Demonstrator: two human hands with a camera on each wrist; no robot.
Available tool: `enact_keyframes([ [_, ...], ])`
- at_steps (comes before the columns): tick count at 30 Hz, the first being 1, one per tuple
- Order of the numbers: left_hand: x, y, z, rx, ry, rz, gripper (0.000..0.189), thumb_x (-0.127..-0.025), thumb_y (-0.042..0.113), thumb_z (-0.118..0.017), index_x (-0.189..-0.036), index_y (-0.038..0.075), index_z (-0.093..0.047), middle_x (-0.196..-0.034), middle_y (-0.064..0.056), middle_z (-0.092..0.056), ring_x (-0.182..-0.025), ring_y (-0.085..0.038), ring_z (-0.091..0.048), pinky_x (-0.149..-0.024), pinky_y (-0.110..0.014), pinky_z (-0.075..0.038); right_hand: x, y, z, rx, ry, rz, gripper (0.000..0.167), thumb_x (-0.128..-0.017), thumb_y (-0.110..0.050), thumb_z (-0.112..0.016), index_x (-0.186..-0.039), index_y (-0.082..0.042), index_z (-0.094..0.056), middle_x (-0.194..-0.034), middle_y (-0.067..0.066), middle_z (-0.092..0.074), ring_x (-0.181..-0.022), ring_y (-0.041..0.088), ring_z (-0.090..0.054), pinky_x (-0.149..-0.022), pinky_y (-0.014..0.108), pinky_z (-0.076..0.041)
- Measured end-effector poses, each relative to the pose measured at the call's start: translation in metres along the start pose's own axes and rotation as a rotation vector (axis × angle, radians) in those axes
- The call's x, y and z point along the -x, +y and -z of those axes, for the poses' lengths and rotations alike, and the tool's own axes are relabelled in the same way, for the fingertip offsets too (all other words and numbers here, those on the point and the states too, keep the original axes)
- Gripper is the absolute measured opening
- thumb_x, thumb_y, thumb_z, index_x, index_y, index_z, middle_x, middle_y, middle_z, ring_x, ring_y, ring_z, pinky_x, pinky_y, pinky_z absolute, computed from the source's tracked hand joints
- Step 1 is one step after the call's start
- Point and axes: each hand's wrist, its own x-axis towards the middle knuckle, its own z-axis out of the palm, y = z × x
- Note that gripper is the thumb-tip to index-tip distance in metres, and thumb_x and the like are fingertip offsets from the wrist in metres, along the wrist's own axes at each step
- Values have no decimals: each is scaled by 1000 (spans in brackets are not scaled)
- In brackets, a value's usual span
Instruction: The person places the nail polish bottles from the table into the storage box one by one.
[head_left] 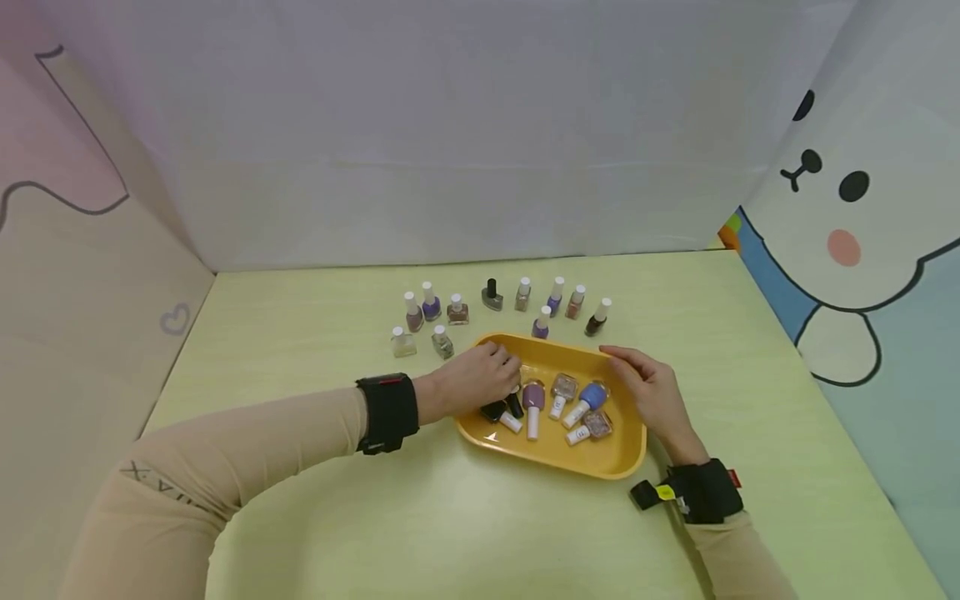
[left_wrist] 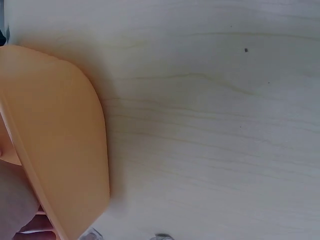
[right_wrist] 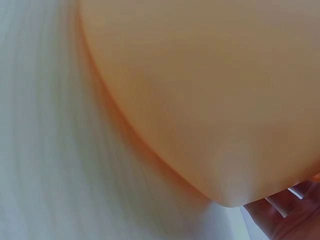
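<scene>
Both hands are at the yellow tray (head_left: 517, 452), which sits just below and right of the frame's centre. With my right hand (head_left: 656, 400) I grip its upper-right rim, fingers along the outside. Over the left rim reaches my left hand (head_left: 476, 377), fingers bent down among the bottles; I cannot tell whether they pinch one, as the back of the hand hides the tips.

Inside the tray, right beside those fingers, a dark bottle (head_left: 492, 411) lies at the left end. Toward the middle is a purple bottle (head_left: 533, 395), its white cap pointing down the frame. A clear glittery bottle (head_left: 565, 386) and a blue bottle (head_left: 594, 394) follow to the right, with a pinkish glitter bottle (head_left: 598, 424) below the blue one.

Above the tray, nail-polish bottles stand in a loose spread: a black-capped grey bottle (head_left: 492, 298) at the upper middle, a dark-brown bottle (head_left: 595, 325) at the right end, a pale bottle (head_left: 403, 344) at the left.

All this rests on a pale yellow-green table (head_left: 337, 525). I wear black wristbands (head_left: 387, 412) over beige sleeves (head_left: 300, 433). A cartoon face (head_left: 847, 192) fills the upper right.
</scene>
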Motion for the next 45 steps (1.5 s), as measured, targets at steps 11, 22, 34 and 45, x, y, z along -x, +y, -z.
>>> enact_keyframes([
  [11,-3,-7,-3,217,11,86,27,-103,18,-66,-130,16,-67,-125,-2,-68,-113,-18,-65,-100,-30,-54,-1,-3,1,15,15,18,32,-109,-14,-53,-132,2,-66,-129,22,-68,-106,-14,-58,-95,4,-46],
  [22,7,-13,2,335,66,100,34,-104,20,-63,-138,15,-60,-138,-3,-61,-121,-19,-60,-103,-32,-53,0,-2,2,12,17,16,32,-109,-13,-52,-133,4,-65,-129,23,-68,-106,-15,-57,-95,4,-46],
  [34,33,-23,-14,570,483,322,35,-96,13,-71,-130,8,-64,-133,-11,-65,-121,-26,-64,-108,-40,-52,-1,-2,1,-2,4,11,32,-109,-14,-53,-133,3,-66,-131,22,-68,-107,-13,-58,-96,4,-46],
  [45,48,-17,-52,687,713,669,30,-95,12,-69,-124,2,-69,-127,-15,-68,-116,-31,-66,-100,-45,-56,0,-1,-1,-6,4,-1,33,-109,-16,-53,-133,2,-66,-131,22,-67,-107,-13,-58,-95,4,-46],
])
